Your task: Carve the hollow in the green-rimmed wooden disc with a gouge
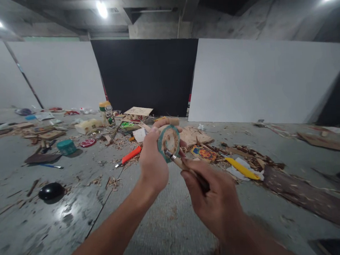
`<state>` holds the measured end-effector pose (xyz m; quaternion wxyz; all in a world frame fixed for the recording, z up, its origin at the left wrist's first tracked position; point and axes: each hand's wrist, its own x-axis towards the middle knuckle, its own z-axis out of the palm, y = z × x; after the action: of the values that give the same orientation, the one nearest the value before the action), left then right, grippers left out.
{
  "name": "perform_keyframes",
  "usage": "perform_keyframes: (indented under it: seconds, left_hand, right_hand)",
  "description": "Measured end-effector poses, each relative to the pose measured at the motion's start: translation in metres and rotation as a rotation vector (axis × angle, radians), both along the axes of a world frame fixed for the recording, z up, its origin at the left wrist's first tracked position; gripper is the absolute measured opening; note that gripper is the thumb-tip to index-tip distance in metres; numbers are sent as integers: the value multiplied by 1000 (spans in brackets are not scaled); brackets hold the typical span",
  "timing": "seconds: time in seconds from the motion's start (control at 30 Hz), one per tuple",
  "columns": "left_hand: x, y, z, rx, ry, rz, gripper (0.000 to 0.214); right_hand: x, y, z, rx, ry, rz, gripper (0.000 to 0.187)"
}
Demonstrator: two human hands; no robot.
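My left hand (153, 158) is raised in front of me, fingers wrapped round a small round wooden disc (169, 140) with a teal painted rim. My right hand (212, 197) is closed on a thin brush (178, 161) with a metal ferrule. The brush tip touches the lower edge of the disc. Both hands hover above a grey concrete floor (168, 217) strewn with wood shavings.
An orange utility knife (130, 156), a teal lidded tub (66, 146), a black oval object (51, 191), a glue bottle (106, 113), a colourful painted piece (204, 153), a yellow tool (242, 168) and wood scraps lie around. White and black panels stand behind.
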<state>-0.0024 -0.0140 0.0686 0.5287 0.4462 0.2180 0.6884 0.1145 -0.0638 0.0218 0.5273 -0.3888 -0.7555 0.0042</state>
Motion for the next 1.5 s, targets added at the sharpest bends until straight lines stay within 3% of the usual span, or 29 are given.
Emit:
perform_keyframes:
  seconds: [0.17, 0.23, 0.3, 0.4, 0.5, 0.57, 0.7, 0.77, 0.83, 0.93, 1.0, 1.07, 1.17, 1.23, 1.3, 1.43, 1.5]
  left_hand:
    - [-2, 0, -6, 133, -40, 3, 30]
    - [-3, 0, -8, 174, -33, 24, 32]
    - [-3, 1, -9, 165, 17, 31, 32]
    - [-4, 3, -8, 90, 103, 20, 31]
    - [-4, 2, -5, 27, 131, 16, 30]
    - [-3, 1, -5, 27, 126, 22, 31]
    - [-4, 2, -11, 189, 122, 79, 33]
    - [-5, 6, -16, 255, 132, 103, 33]
    - [-5, 11, -20, 242, 143, 84, 34]
    - [-6, 16, -22, 150, 183, 27, 35]
    - [-7, 17, -22, 129, 191, 15, 34]
    - [-7, 15, -20, 163, 166, 26, 35]
    - [-7, 10, -18, 239, 118, 58, 35]
    - [-6, 7, -17, 239, 89, 43, 34]
    - [-5, 6, -16, 196, 72, 12, 31]
    - [-3, 4, -13, 110, 75, -13, 31]
    - [-3, 3, -10, 74, 87, -20, 30]
  right_hand:
    - [-1, -2, 14, -643, 351, 377, 12]
    - [0, -3, 17, -787, 402, 465, 14]
    - [0, -4, 15, -651, 317, 339, 12]
    - [-1, -5, 9, -180, 68, 44, 14]
    - [-2, -5, 4, 47, -75, -52, 13]
    - [-3, -5, 6, -19, -12, -21, 11]
    - [-4, -4, 14, -559, 323, 291, 12]
    - [-4, -4, 15, -699, 387, 384, 12]
    - [-3, -3, 13, -579, 307, 287, 12]
    - [-2, -2, 6, -241, 64, 34, 16]
    - [-2, -1, 4, -144, -3, -22, 18]
    - [-3, -1, 6, -208, 68, 25, 16]
    - [-4, -1, 11, -517, 280, 258, 13]
    - [-4, -2, 13, -629, 326, 334, 13]
    - [-3, -2, 12, -497, 235, 229, 12]
    - [1, -2, 5, -13, -82, -59, 14]
    - [2, -3, 2, 97, -164, -115, 20]
